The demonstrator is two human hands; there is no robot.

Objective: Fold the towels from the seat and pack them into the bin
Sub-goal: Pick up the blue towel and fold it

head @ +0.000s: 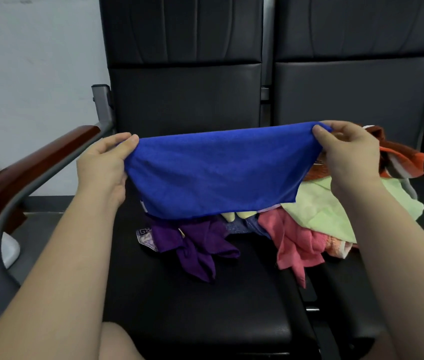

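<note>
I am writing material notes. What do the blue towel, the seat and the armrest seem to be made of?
Blue towel: likely microfibre, matte, with fine nap; it sags softly. Seat: probably leather or vinyl, smooth with dull sheen. Armrest: top looks like varnished wood, glossy reddish-brown.

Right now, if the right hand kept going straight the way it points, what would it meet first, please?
The right hand already pinches the blue towel by a corner; beyond that, it would probably meet the black backrest, though depth is unclear.

No text could be read. The border of a patterned towel [145, 237] showed marks like letters, too blurred to tell.
</note>
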